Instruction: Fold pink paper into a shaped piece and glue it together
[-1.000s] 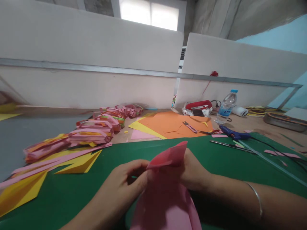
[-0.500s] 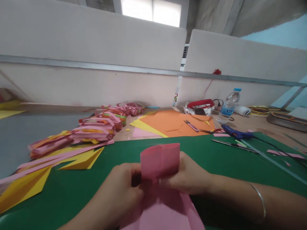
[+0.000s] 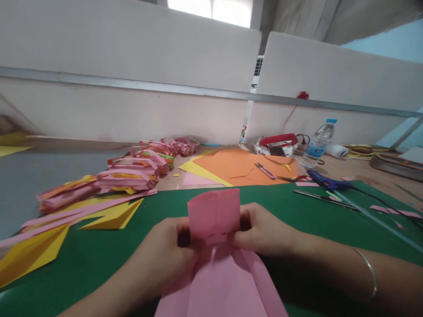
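Observation:
Between my hands is a folded sheet of pink paper (image 3: pixel 224 281), its upper end standing up as a flap and its wider part running down past the bottom edge of the view. My left hand (image 3: pixel 175 253) pinches the paper at the left side of the fold, just below the flap. On the other side my right hand (image 3: pixel 261 231) grips it with the thumb pressed on the front. The fingers behind the paper are hidden. Under both hands lies a green cutting mat (image 3: pixel 148 251).
Folded pink paper baskets (image 3: pixel 128 174) and yellow paper pieces (image 3: pixel 38 255) lie to the left. Behind the mat are orange sheets (image 3: pixel 224 160) and small thread snips (image 3: pixel 265 171). A blue glue gun (image 3: pixel 325 180), tweezers (image 3: pixel 325 199) and a water bottle (image 3: pixel 319 143) are at the right.
The flap has shifted slightly left and stands straighter toward me. My right thumb has moved from below the flap's middle out to its right side. Both hands still grip the paper.

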`<state>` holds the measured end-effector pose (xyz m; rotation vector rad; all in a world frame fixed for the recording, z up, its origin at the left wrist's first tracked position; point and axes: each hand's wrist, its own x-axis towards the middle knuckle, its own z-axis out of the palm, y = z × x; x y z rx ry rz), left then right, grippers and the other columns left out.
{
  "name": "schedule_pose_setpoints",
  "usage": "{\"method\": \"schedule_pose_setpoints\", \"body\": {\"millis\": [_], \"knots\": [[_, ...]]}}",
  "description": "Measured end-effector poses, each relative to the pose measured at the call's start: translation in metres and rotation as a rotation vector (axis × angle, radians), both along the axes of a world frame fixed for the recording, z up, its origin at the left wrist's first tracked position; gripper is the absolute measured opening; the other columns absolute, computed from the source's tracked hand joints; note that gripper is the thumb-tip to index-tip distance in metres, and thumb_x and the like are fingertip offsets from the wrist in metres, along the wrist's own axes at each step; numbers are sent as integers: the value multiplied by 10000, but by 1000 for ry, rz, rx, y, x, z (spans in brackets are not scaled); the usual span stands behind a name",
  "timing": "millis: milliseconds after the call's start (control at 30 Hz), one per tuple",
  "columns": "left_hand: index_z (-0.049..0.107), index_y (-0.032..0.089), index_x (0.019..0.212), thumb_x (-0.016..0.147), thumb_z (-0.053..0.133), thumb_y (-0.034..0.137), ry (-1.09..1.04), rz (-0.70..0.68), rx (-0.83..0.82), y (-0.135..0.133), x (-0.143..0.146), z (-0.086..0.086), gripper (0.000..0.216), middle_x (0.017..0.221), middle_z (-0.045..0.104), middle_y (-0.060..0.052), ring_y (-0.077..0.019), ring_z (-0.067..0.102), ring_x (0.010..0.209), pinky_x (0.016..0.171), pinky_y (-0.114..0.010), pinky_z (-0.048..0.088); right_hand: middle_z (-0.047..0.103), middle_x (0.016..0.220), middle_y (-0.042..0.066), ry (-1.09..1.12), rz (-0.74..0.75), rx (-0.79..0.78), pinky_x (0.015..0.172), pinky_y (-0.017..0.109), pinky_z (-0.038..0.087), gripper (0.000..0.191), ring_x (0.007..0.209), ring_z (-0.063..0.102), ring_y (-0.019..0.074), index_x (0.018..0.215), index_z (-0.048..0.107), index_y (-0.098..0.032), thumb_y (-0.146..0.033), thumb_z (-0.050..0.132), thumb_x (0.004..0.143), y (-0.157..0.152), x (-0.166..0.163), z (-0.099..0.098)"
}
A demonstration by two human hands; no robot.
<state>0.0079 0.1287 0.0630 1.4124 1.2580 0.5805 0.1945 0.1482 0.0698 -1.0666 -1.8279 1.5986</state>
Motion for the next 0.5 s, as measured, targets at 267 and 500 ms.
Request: {"method": "schedule_pose_setpoints", "body": {"millis": [267,500], "knots": [[628,154,703,631,415,128,188,-145,209,-3,-3,9,227,693,613,26,-137,532,664,583,-215,425,647,796,-17,-17,63,315,727,237,467,446,840,599,174,941,658,-169,23,450,596,-6,1,-3],[571,175,627,602,472,189,460,-209,220,3,3,13,103,646,566,35,-156,527,652,516,-210,360,544,639,-36,-367,48,438,527,181,387,159,653,543,134,646,591,-138,-39,479,590,-4,3,-4]]}}
